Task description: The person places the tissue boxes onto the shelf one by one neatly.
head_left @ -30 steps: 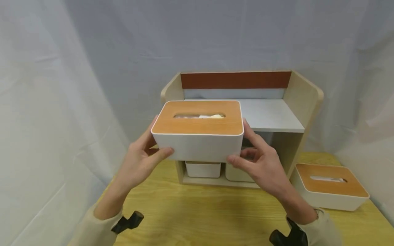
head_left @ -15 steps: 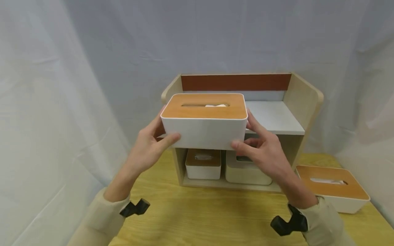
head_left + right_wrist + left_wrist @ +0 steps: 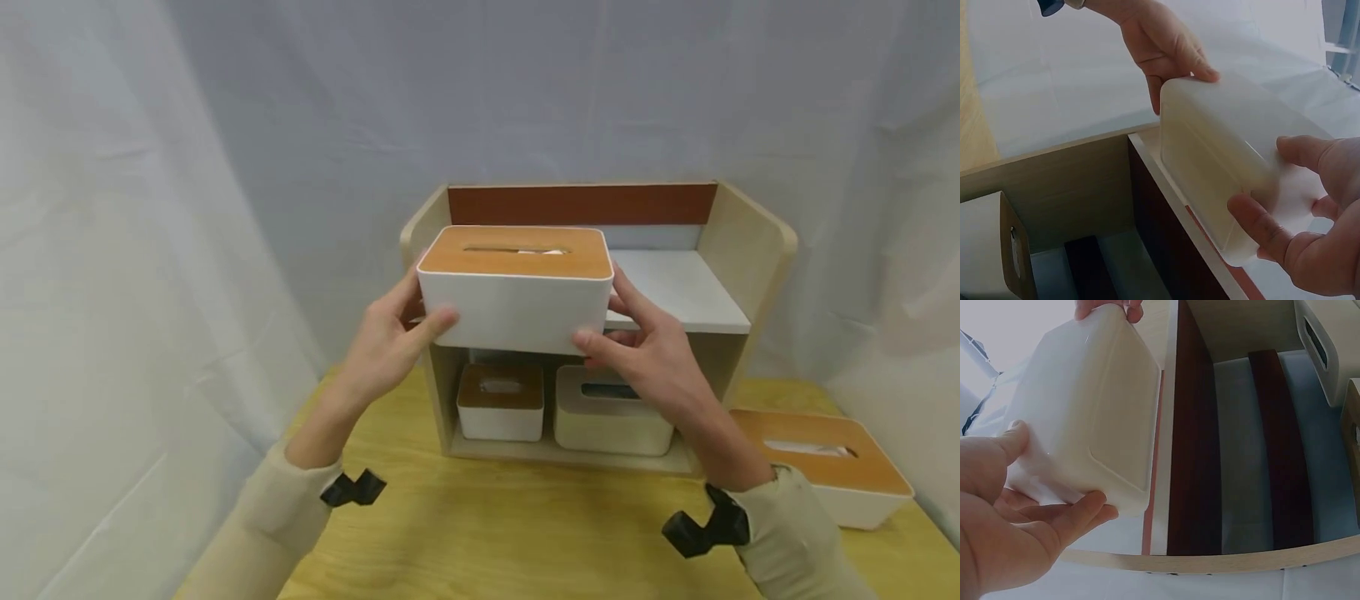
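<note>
Between both hands hangs a white tissue box point(image 3: 517, 312) with a wood-look lid, raised in front of the shelf's upper board point(image 3: 667, 287). A bit of white tissue shows in its slot. My left hand point(image 3: 386, 342) grips its left end, the thumb on the front wall. At the right end my right hand point(image 3: 652, 354) holds it the same way, thumb low on the front. The left wrist view shows the box's underside point(image 3: 1116, 419), with left fingertips beneath its edge. In the right wrist view the right fingers point(image 3: 1260, 222) support the bottom edge.
The small two-tier shelf point(image 3: 750, 258) stands on a yellow wooden table point(image 3: 480, 533). Its lower tier holds a small wood-lidded tissue box point(image 3: 501, 421) and a cream box with a dark slot point(image 3: 611, 425). Another wood-lidded tissue box point(image 3: 855, 467) sits on the table at right.
Both hands have lifted the tissue box and carried it forward and slightly right toward the upper board. The boxes in the lower tier have come into fuller view below it.
</note>
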The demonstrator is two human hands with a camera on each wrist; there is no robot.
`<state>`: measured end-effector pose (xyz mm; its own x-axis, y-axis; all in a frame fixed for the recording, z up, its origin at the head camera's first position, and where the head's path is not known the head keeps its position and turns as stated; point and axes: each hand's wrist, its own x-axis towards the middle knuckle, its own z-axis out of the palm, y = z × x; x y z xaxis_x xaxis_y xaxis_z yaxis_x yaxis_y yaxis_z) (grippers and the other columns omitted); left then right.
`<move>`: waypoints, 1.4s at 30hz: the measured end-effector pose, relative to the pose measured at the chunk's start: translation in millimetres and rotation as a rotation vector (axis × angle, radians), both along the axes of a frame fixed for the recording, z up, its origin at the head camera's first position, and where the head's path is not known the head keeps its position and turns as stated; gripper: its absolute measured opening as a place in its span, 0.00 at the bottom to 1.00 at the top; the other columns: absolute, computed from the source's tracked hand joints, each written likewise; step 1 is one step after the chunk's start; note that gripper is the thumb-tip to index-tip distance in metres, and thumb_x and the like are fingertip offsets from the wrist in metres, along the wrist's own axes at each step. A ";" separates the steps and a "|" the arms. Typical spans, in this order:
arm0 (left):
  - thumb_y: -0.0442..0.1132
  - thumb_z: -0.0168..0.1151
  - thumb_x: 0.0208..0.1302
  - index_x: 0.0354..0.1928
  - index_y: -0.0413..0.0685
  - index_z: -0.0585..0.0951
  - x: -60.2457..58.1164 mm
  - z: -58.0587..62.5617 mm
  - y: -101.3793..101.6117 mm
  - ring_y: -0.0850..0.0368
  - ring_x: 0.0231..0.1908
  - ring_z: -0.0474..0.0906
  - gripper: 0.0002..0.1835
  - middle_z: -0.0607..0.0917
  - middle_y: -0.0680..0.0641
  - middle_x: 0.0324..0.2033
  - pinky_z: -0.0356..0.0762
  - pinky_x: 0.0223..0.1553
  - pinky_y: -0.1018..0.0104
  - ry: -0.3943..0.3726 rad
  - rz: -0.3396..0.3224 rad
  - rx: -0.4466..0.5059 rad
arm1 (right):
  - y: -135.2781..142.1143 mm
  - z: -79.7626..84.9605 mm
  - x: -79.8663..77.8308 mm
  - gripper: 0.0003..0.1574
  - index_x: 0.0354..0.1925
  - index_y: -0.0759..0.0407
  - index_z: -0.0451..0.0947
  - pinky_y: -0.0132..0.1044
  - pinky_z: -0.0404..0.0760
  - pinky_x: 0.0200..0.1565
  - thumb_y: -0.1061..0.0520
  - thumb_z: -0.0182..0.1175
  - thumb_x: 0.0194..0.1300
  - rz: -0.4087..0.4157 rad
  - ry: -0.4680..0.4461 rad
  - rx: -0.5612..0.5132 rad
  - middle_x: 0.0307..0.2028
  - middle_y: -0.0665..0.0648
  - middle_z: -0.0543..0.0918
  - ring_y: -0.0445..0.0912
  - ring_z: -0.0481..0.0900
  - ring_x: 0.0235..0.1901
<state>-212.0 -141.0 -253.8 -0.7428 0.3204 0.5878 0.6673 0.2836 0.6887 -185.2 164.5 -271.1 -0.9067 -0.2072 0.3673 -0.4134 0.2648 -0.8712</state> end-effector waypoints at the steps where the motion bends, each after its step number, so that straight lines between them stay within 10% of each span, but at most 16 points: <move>1: 0.46 0.63 0.68 0.77 0.61 0.57 -1.3 -1.3 0.4 0.47 0.49 0.83 0.39 0.80 0.41 0.59 0.83 0.42 0.67 0.000 0.002 0.001 | 0.1 -0.3 -0.8 0.54 0.76 0.27 0.44 0.38 0.85 0.42 0.49 0.66 0.66 0.004 -0.001 -0.002 0.71 0.60 0.65 0.48 0.85 0.44; 34: 0.38 0.59 0.71 0.78 0.53 0.55 -25.5 -14.9 11.2 0.46 0.54 0.80 0.38 0.76 0.41 0.64 0.82 0.47 0.64 -0.004 -0.012 0.051 | 5.5 -5.1 -24.2 0.54 0.77 0.28 0.41 0.42 0.85 0.45 0.44 0.65 0.67 0.020 -0.060 0.007 0.74 0.60 0.59 0.61 0.77 0.59; 42: 0.39 0.56 0.73 0.78 0.50 0.53 -30.0 -14.7 19.7 0.48 0.58 0.76 0.36 0.76 0.37 0.61 0.79 0.54 0.53 -0.011 0.017 0.023 | 5.7 -0.5 -29.6 0.52 0.77 0.28 0.41 0.41 0.86 0.42 0.46 0.62 0.69 0.023 -0.032 0.052 0.73 0.61 0.62 0.59 0.83 0.48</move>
